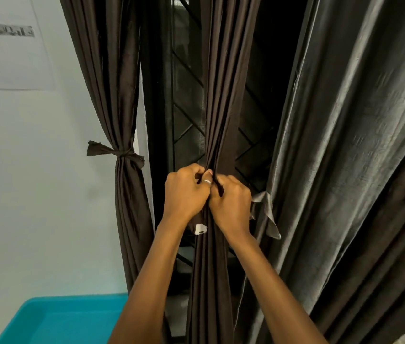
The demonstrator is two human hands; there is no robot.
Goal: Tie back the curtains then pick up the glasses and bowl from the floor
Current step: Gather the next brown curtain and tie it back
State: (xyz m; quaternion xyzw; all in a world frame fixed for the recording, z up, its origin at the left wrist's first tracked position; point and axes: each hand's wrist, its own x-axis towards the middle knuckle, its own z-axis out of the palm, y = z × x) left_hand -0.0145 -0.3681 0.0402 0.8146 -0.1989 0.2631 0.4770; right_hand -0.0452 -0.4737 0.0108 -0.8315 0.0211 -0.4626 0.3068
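Clutching gathered mid curtain (221, 108) w/ L hand (184, 192) & R hand (231, 203), both curled tight round fabric, touching; beside tied curtain (112, 70).

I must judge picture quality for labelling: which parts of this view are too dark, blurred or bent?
Head view: window grille nearly black, detail lost; printed paper at top left soft, text unreadable; grey curtain leans from wide-angle distortion and shows sheen; left hand and right hand, gripping the brown curtain, sharp and evenly lit.
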